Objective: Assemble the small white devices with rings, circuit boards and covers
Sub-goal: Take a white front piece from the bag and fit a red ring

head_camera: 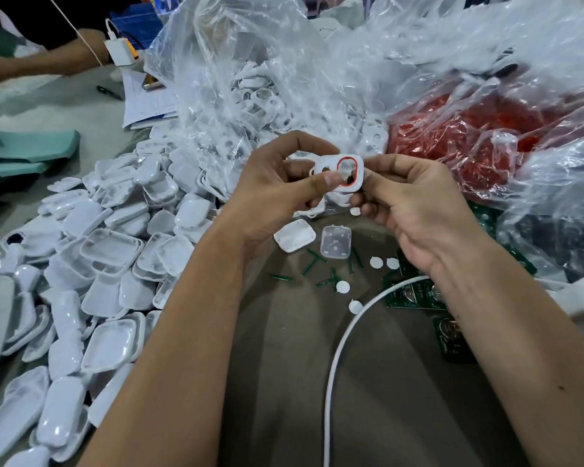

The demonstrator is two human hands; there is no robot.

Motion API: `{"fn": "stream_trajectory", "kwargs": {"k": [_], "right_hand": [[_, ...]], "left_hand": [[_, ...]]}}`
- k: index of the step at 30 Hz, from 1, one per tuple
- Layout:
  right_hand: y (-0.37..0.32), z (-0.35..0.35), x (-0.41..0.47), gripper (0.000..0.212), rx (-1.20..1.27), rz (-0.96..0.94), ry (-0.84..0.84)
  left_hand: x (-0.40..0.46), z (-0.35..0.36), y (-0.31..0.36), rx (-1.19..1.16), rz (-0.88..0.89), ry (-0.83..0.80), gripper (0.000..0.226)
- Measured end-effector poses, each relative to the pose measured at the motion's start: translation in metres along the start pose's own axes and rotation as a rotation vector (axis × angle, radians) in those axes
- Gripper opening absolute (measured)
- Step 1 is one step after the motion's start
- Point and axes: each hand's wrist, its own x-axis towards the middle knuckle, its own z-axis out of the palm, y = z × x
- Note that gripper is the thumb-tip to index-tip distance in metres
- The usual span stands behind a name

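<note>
White device shell (338, 173) with red ring (348, 171) seated in its opening, held above the table (284, 382) between 2 hands, left hand (277, 187) pinching its left edge, thumb on top, right hand (415, 207) gripping its right edge, white covers (108, 251) piled to the left

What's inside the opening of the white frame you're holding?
A red ring lines the opening of the white frame, held by the left hand and right hand. The left thumb covers the frame's lower edge.

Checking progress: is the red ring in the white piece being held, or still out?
In. The red ring lines the oval opening of the white piece, which both hands pinch.
</note>
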Motion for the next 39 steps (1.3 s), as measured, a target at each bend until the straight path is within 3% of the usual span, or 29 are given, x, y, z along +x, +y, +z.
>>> {"fn": "stream_trajectory", "kwargs": {"k": [4, 8, 12, 17, 26, 39], "right_hand": [[-0.001, 0.002, -0.002, 0.010, 0.026, 0.028, -0.050], [-0.005, 0.001, -0.003, 0.025, 0.059, 0.053, -0.062], [-0.004, 0.003, -0.004, 0.007, 0.014, 0.023, -0.062], [0.000, 0.004, -0.003, 0.025, -0.113, -0.040, 0.049], [0.001, 0.004, -0.002, 0.018, 0.038, 0.090, 0.027], [0.003, 0.004, -0.004, 0.034, -0.066, -0.012, 0.065]], "left_hand": [[0.000, 0.001, 0.000, 0.060, -0.014, 0.005, 0.026], [0.001, 0.000, -0.001, 0.122, -0.031, 0.057, 0.027], [0.001, 0.001, -0.003, 0.143, -0.020, 0.071, 0.026], [0.003, 0.005, -0.006, 0.140, -0.004, 0.091, 0.019], [0.003, 0.010, -0.006, 0.171, 0.023, 0.102, 0.022], [0.003, 0.008, -0.006, 0.170, -0.009, 0.120, 0.024]]}}
